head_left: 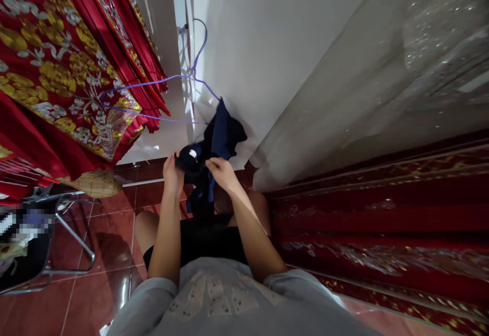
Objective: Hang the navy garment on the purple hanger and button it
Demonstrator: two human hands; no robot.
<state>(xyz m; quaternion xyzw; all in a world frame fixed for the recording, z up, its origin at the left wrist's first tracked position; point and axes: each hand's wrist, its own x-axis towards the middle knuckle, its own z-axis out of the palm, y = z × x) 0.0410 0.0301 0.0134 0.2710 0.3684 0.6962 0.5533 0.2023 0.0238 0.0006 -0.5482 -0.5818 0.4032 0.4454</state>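
Note:
A dark navy and black garment hangs by one side from a purple wire hanger. The hanger's other arm is bare and reaches left in front of red embroidered cloth. My left hand grips the garment's left edge, near a small white label inside it. With fingers pinched, my right hand holds the same garment by its middle. The lower part of the garment droops between my forearms, over my lap.
Red cloth with gold and silver embroidery hangs at left. A chair with items on it stands lower left on red floor tiles. Sheer-covered red garments fill the right side. A pale wall is ahead.

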